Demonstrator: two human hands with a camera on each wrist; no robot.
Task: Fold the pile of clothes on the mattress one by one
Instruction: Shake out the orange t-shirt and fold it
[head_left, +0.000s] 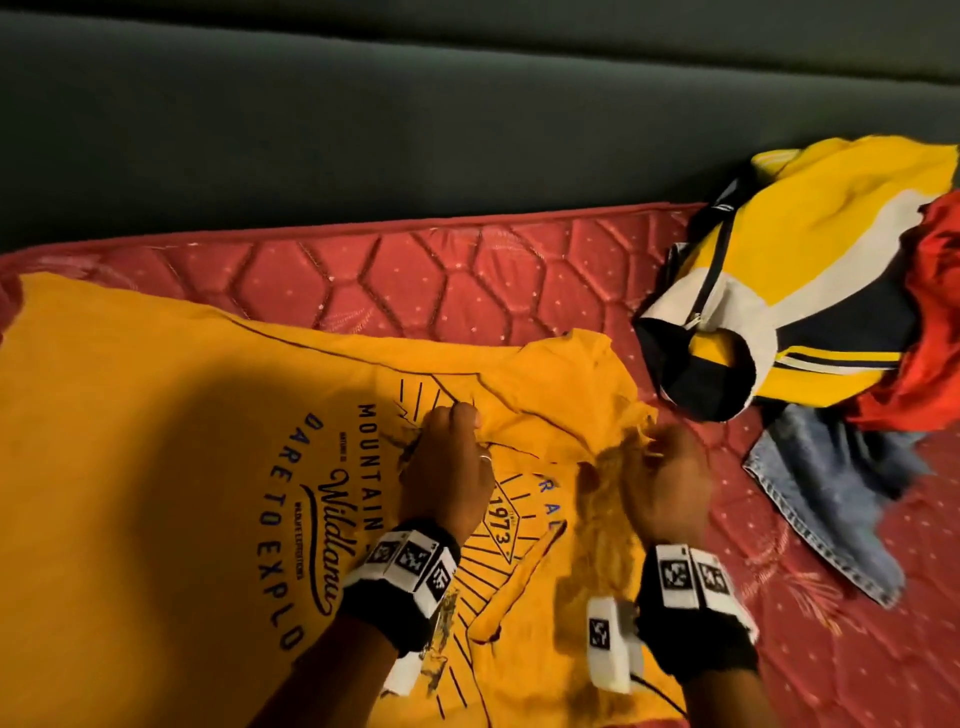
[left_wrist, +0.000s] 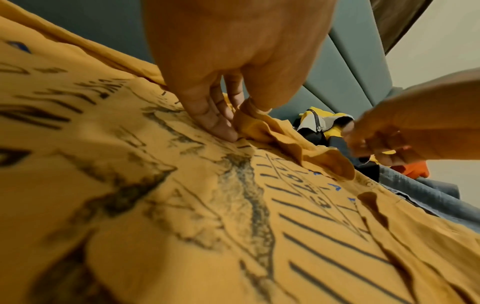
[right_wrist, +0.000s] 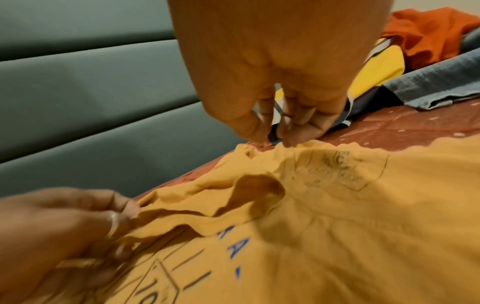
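Orange T-shirt (head_left: 156, 467), spread print-up on the red mattress (head_left: 467, 280), sleeve end bunched. Left hand (head_left: 449, 467) fingers (left_wrist: 221, 129) pinching the crumpled sleeve fold; right hand (head_left: 670, 483) fingertips curled at the ruffled edge, grip hard to confirm. Step, by judgement: straightening the sleeve before folding. Next: pulling the fold flat, then turning it inward. Pile of clothes (head_left: 810, 291) waiting to the right.

Mustard-yellow T-shirt (head_left: 156, 467) with dark navy lettering at lower left — red quilted mattress (head_left: 415, 280) with pale dots; yellow-white-navy jacket (head_left: 789, 291), red garment (head_left: 930, 322), blue jeans (head_left: 831, 478) at right.
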